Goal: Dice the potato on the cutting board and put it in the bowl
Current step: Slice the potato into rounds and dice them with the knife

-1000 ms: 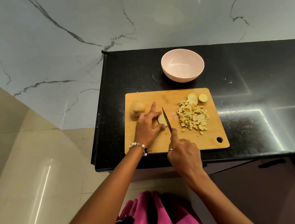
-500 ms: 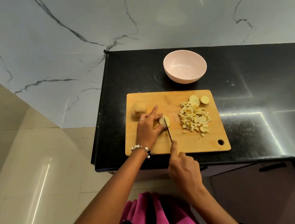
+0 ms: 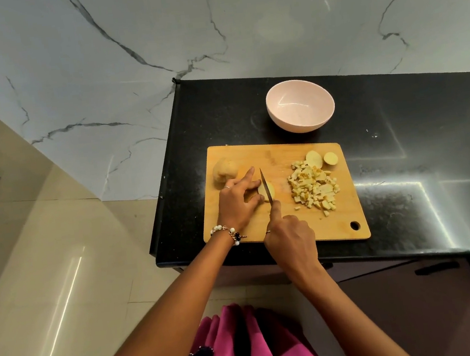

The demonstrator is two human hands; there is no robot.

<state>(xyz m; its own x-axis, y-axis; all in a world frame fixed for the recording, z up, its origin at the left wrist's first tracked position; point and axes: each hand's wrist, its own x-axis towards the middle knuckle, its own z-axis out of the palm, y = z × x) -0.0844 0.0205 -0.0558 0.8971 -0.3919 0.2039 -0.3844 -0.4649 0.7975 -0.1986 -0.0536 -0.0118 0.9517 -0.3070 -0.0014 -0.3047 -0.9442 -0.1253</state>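
Observation:
A wooden cutting board (image 3: 281, 155) lies on the black counter. My left hand (image 3: 238, 202) presses down on a potato slice (image 3: 272, 191) at the board's middle. My right hand (image 3: 290, 234) grips a knife (image 3: 265, 183), index finger along its spine, blade edge on that slice right beside my left fingertips. A pile of diced potato (image 3: 314, 188) lies on the board's right half, with two potato end pieces (image 3: 321, 158) behind it. A larger uncut potato chunk (image 3: 224, 170) rests at the board's far left corner. The pink bowl (image 3: 300, 106) stands empty behind the board.
The black counter (image 3: 399, 135) extends to the right and ends at a left edge just beside the board. A marble wall (image 3: 211, 28) rises behind it. Beige floor tiles (image 3: 48, 272) lie to the left, below. A dark cabinet front (image 3: 418, 303) is under the counter.
The knife has been drawn back towards me and then set forward onto the slice again. My left hand stays on the slice, fingers shifted slightly.

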